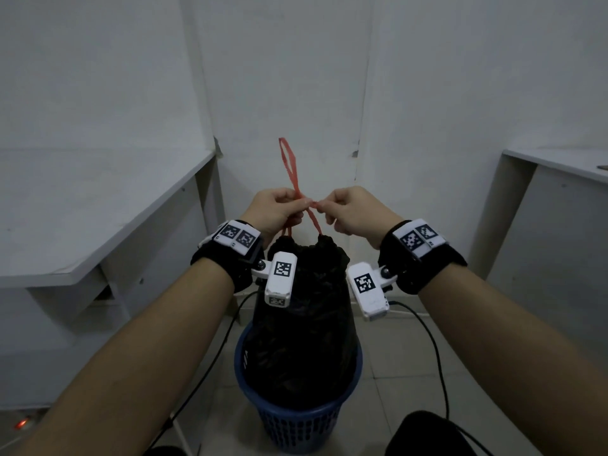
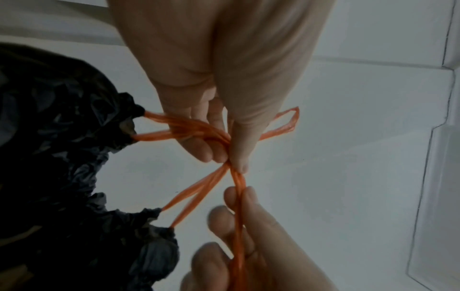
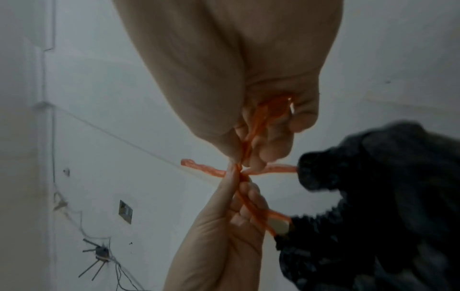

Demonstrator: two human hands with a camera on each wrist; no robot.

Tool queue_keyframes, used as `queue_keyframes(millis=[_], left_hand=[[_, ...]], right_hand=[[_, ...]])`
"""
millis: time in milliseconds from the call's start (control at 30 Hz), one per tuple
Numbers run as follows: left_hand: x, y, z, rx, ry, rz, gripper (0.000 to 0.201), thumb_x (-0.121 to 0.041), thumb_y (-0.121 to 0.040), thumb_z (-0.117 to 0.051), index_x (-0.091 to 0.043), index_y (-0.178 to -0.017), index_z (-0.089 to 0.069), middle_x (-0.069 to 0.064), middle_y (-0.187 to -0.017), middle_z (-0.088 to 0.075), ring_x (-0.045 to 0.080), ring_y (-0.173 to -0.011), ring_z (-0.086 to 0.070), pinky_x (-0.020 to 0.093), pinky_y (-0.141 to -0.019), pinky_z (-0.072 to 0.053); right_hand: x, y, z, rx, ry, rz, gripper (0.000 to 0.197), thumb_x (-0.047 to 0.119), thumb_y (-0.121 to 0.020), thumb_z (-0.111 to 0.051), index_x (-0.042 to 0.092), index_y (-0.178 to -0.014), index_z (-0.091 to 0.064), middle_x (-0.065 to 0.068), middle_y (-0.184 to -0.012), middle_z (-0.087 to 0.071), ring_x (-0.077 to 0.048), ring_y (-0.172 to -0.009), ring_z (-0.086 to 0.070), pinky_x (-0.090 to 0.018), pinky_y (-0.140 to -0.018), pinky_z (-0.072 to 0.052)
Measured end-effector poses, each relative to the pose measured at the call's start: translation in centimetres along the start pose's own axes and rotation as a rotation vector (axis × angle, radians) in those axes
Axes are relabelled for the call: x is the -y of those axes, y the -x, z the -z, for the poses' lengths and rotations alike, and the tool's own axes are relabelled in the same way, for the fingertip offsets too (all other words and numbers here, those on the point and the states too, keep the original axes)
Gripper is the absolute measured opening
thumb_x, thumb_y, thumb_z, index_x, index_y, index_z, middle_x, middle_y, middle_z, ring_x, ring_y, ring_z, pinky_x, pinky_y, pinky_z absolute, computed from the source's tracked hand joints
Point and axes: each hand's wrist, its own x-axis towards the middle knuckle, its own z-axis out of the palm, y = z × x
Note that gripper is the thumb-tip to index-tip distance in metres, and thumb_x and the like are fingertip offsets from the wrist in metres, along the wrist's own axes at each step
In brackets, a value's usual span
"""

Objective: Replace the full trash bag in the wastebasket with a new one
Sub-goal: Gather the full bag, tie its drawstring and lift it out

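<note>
- Head view: a black bag (image 1: 301,327) stands in a blue basket (image 1: 297,426) at the lower centre of the frame, its gathered neck rising well above the rim.
- Two orange drawstring loops (image 1: 291,166) come out of the neck and cross just above it; one loop stands up toward the frame's centre.
- The left hand (image 1: 274,209) and right hand (image 1: 352,210) meet at the crossing, each with fingers curled and pinching a strand, fingertips almost touching.
- The basket sits on a pale tiled floor (image 1: 394,363). A white table (image 1: 98,205) fills the left of the frame, another table (image 1: 559,166) shows at the right edge, and a bare white wall (image 1: 289,77) with a corner seam fills the top.
- Black cables (image 1: 431,343) trail from the wrist cameras toward the bottom of the frame; a small red light (image 1: 21,423) glows at lower left.
- Left wrist view: the left hand (image 2: 219,78) comes in from the top, thumb and fingers clamped on the drawstring (image 2: 209,181) at the crossing; the right hand (image 2: 248,246) at the bottom pinches a strand running through its fingers. The bag (image 2: 62,157) fills the left side, white wall behind.
- Right wrist view: the right hand (image 3: 236,78) at the top grips the drawstring (image 3: 206,169); the left hand (image 3: 224,236) reaches up from below to the same crossing. The bag (image 3: 385,196) is at the right, blurred. On the wall at the left are a small wall plate (image 3: 125,211) and loose wires (image 3: 99,254).
</note>
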Motion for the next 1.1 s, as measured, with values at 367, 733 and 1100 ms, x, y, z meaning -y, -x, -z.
queue_keyframes(millis=[367,733,1100], left_hand=[[0.5,1.1,1.2,0.045,-0.106,-0.055,0.017,-0.007,-0.079,-0.076,-0.008,-0.095,-0.071,0.01,-0.091,-0.073,0.013,-0.083,-0.068,0.021,-0.075,-0.052],[0.2,1.4,1.2,0.025,-0.121,-0.111,0.019,-0.006,-0.08,-0.075,-0.004,-0.098,-0.072,0.01,-0.086,-0.071,0.014,-0.08,-0.065,0.024,-0.08,-0.055],[0.9,1.7,1.2,0.022,-0.043,-0.098,0.014,-0.002,-0.086,-0.067,-0.004,-0.099,-0.07,0.012,-0.088,-0.07,0.013,-0.076,-0.065,0.023,-0.075,-0.054]], right_hand=[[-1.7,0.0,-2.4,0.018,-0.201,-0.086,0.03,0.019,-0.076,-0.083,0.008,-0.1,-0.07,-0.004,-0.077,-0.077,-0.013,-0.061,-0.066,-0.029,-0.073,-0.056],[-1.9,-1.2,-3.5,-0.198,0.36,0.351,0.017,0.027,-0.088,-0.068,0.017,-0.1,-0.062,0.0,-0.104,-0.062,-0.016,-0.08,-0.061,-0.028,-0.074,-0.048],[-2.0,-1.0,-2.2,0.018,0.405,0.345,0.021,0.034,-0.093,-0.062,0.018,-0.098,-0.075,-0.001,-0.079,-0.064,-0.013,-0.071,-0.056,-0.025,-0.064,-0.04]])
